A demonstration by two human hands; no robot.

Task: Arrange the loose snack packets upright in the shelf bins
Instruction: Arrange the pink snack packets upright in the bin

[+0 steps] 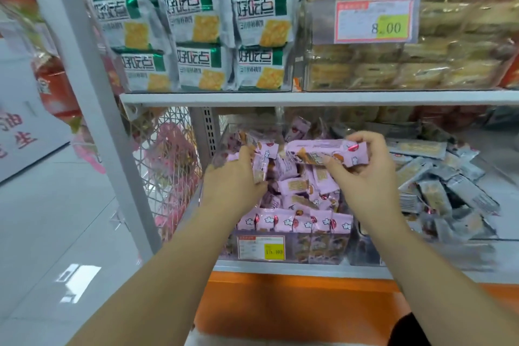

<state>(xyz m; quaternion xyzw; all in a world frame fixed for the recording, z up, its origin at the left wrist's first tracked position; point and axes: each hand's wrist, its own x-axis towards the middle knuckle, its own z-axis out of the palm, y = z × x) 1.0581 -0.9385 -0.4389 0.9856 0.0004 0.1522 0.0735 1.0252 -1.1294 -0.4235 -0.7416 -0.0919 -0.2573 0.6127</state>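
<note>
A clear plastic bin [292,253] on the lower shelf holds many pink snack packets [295,187]. A row of them stands upright along the bin's front wall; the ones behind lie in a loose heap. My left hand [233,180] reaches into the left side of the bin and grips a few pink packets [259,164]. My right hand [368,174] holds a stack of pink packets [328,152] lying sideways above the heap, thumb and fingers curled round it.
To the right, a second clear bin [477,239] holds loose grey packets [438,191]. The shelf above [309,98] carries green-and-white cracker packs [196,34] and wrapped pastries [407,73] behind an 8.00 price tag. A white upright post [92,87] and wire mesh stand at left.
</note>
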